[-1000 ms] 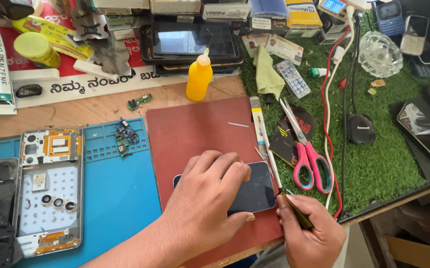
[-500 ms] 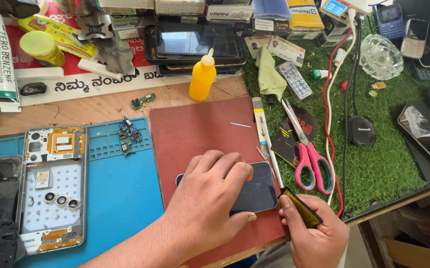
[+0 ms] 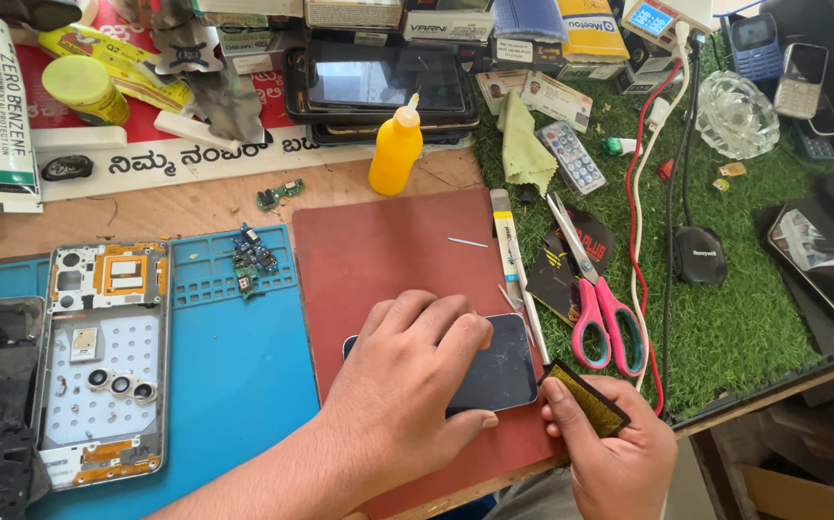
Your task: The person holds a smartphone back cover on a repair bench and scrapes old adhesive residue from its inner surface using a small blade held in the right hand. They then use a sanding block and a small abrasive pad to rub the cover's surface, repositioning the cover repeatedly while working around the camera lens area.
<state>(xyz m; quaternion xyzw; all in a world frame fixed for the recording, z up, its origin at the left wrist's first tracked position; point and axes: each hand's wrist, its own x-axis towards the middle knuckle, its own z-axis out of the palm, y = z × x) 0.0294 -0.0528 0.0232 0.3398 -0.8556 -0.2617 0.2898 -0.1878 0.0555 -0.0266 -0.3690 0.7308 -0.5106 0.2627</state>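
My left hand (image 3: 407,385) lies flat on a dark phone (image 3: 499,361), pressing it down on a red-brown mat (image 3: 388,250). The hand covers most of the phone; only its right end shows. My right hand (image 3: 614,453) is just right of the phone, at the table's front edge. It pinches a small dark pad with a yellowish edge (image 3: 586,397), held against the phone's lower right corner.
A blue work mat (image 3: 234,366) at left carries an opened phone frame (image 3: 99,361) and small circuit parts (image 3: 253,255). Pink-handled scissors (image 3: 600,299), a thin tool (image 3: 508,246) and red and black cables (image 3: 643,241) lie on green turf (image 3: 754,318). A yellow squeeze bottle (image 3: 396,149) stands behind the mat.
My right hand has tilted the dark pad and brought it closer to the phone's corner. My left hand stays pressed on the phone.
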